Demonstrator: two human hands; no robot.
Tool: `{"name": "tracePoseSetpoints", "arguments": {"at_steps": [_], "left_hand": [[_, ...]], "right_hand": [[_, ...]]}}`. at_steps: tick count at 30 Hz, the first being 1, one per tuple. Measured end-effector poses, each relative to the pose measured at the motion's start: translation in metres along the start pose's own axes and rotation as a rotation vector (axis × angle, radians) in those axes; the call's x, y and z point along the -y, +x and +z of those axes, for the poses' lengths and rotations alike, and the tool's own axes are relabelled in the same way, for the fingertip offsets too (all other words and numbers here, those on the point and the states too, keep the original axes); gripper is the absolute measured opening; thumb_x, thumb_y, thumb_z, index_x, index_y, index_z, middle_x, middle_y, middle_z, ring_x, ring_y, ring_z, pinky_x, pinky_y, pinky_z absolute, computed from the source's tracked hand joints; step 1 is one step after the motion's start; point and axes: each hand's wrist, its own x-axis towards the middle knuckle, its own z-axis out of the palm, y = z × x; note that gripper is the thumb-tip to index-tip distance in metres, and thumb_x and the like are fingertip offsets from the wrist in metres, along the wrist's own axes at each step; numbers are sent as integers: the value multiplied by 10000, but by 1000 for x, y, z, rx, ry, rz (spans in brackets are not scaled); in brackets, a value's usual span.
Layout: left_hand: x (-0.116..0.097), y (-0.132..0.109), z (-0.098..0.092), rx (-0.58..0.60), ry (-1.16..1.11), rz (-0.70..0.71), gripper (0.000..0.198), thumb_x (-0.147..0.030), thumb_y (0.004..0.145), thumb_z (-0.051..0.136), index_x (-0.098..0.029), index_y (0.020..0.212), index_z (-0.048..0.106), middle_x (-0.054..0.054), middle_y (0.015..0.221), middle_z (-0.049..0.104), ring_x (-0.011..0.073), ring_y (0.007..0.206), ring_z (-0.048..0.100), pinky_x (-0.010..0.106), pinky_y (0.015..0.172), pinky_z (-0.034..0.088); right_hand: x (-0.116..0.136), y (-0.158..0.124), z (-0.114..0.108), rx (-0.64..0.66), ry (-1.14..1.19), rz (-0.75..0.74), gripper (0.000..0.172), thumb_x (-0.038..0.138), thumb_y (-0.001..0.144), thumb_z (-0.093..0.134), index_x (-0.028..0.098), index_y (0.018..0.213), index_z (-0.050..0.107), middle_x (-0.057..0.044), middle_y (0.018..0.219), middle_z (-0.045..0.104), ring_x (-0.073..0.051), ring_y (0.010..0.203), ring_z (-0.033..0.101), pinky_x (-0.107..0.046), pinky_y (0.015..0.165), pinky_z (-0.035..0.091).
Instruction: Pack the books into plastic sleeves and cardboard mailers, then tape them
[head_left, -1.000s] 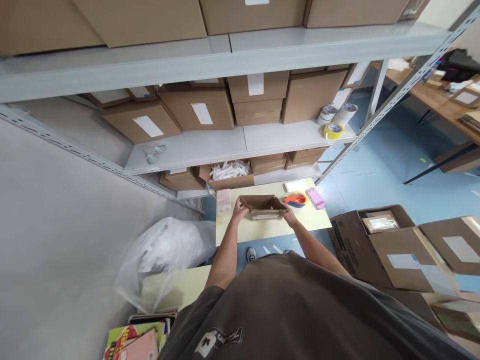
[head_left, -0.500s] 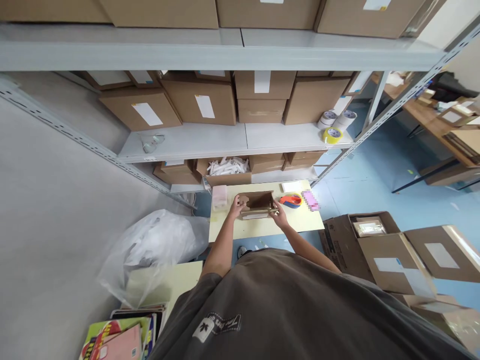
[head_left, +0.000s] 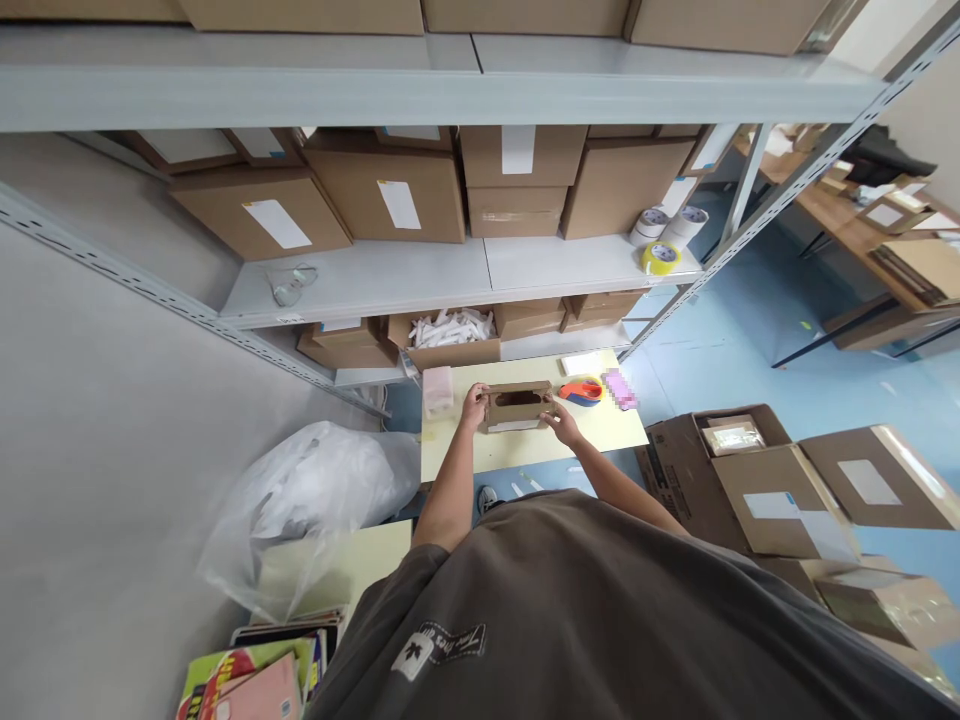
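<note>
A small brown cardboard box (head_left: 517,406) with a white label on its near side rests on a pale yellow table (head_left: 525,448). Its top flaps are folded nearly together, leaving a dark slot. My left hand (head_left: 474,404) grips the box's left end with fingers curled over the top. At the box's right end, my right hand (head_left: 556,420) presses against it with closed fingers. An orange and blue tape dispenser (head_left: 582,391) lies just right of the box. Left of it stands a pale pink block (head_left: 438,390).
A grey metal shelf unit (head_left: 480,270) behind the table holds several labelled cardboard boxes and tape rolls (head_left: 661,256). An open box of white strips (head_left: 453,336) sits under it. A clear plastic bag (head_left: 315,500) lies at left. Large open boxes (head_left: 757,480) stand on the blue floor at right.
The box's flaps, open a second ago, have been folded inward over the top. Both hands stayed at its ends. The view has shifted slightly.
</note>
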Motion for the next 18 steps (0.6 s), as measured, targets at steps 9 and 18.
{"name": "tracePoseSetpoints", "arguments": {"at_steps": [9, 18], "left_hand": [[15, -17, -2, 81, 37, -139, 490, -426, 811, 783, -218, 1247, 702, 48, 1069, 726, 221, 1009, 684, 315, 985, 520], [22, -31, 28, -107, 119, -108, 857, -346, 889, 762, -211, 1651, 395, 175, 1702, 455, 287, 1612, 379, 388, 1289, 320]], "right_hand": [[6, 7, 16, -153, -63, 188, 834, 570, 873, 674, 230, 1597, 441, -156, 1471, 637, -292, 1194, 697, -455, 1091, 542], [1, 32, 27, -116, -42, 262, 659, 649, 947, 610, 229, 1450, 542, -176, 1316, 742, -335, 1250, 706, -438, 1078, 534]]}}
